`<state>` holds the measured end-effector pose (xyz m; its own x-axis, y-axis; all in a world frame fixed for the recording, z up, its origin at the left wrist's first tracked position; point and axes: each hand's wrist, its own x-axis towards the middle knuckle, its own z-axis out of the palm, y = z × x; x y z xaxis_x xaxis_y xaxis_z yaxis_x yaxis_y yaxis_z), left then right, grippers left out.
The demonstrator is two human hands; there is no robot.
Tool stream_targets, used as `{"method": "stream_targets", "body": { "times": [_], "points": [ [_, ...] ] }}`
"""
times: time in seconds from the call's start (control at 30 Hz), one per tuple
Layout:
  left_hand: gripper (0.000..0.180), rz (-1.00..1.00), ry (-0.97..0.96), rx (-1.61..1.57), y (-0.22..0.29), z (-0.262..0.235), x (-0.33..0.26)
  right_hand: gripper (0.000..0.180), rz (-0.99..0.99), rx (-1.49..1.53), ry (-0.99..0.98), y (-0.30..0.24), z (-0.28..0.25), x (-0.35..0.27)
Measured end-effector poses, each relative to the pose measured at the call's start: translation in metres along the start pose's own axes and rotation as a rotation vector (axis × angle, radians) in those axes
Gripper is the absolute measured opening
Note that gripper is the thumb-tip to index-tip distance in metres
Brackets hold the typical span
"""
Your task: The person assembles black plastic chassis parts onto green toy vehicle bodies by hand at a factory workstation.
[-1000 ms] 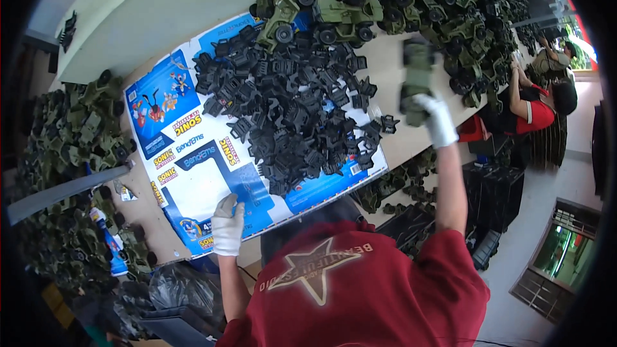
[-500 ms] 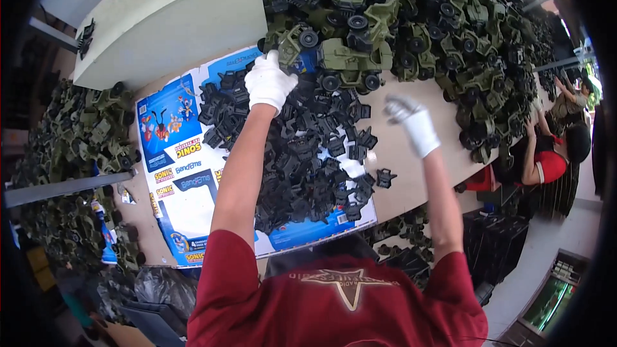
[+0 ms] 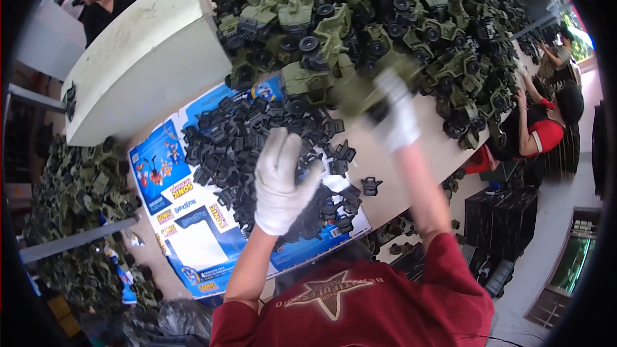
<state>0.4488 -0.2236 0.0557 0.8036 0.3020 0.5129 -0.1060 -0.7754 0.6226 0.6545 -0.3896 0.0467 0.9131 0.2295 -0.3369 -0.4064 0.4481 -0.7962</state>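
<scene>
My left hand (image 3: 281,186), in a white glove, hovers with its fingers stretched and thumb apart over a heap of small black plastic parts (image 3: 231,148). Nothing shows in its grasp. To its right, my white-gloved right hand (image 3: 397,122) is smeared by motion. It grips a blurred olive-green toy truck (image 3: 355,95) in front of the big pile of green toy trucks (image 3: 308,80). The black parts lie on a flattened printed blue-and-white cardboard sheet (image 3: 205,244). One black part (image 3: 371,186) lies apart on the tabletop to the right of the heap.
A pale, curved box-like block (image 3: 141,58) stands at the far left of the table (image 3: 392,177). More green toy vehicles (image 3: 77,199) are heaped at the left, beyond a metal bar (image 3: 83,241). Co-workers are at the far left and at the right, one in a red top (image 3: 546,135).
My left hand has drawn back toward me from the heap's far edge. My right hand has moved to the truck pile's edge and taken hold of a toy truck. The view has shifted.
</scene>
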Motion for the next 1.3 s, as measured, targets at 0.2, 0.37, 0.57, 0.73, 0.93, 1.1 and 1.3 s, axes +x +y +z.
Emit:
{"method": "stream_targets", "body": {
  "times": [0.2, 0.37, 0.57, 0.73, 0.93, 1.1, 1.3],
  "points": [
    [0.056, -0.172, -0.086, -0.118, -0.047, 0.034, 0.015, 0.081, -0.464, 0.087, -0.100, -0.205, -0.015, 0.104],
    [0.105, -0.150, -0.103, 0.159, -0.108, 0.077, 0.097, 0.137, -0.209, -1.044, -0.057, -0.018, 0.102, 0.062],
    [0.129, -0.442, -0.264, 0.020, -0.108, 0.124, 0.124, 0.089, -0.285, -0.602, 0.156, 0.037, 0.070, 0.080],
    [0.130, -0.389, -0.229, -0.086, -0.128, 0.128, 0.108, 0.068, -0.406, -0.232, -0.304, -0.070, -0.003, 0.052],
    [0.094, -0.309, -0.110, 0.093, -0.113, 0.127, 0.118, 0.071, -0.669, -0.160, 0.064, -0.232, -0.014, 0.119],
    [0.083, -0.422, 0.029, 0.053, -0.006, 0.114, 0.115, 0.088, 0.000, -0.975, -0.270, 0.003, -0.069, 0.056],
    [0.126, -0.344, -0.412, -0.573, 0.042, 0.111, 0.073, 0.043, -0.072, 0.311, -0.165, -0.048, -0.064, 0.035]
  ]
}}
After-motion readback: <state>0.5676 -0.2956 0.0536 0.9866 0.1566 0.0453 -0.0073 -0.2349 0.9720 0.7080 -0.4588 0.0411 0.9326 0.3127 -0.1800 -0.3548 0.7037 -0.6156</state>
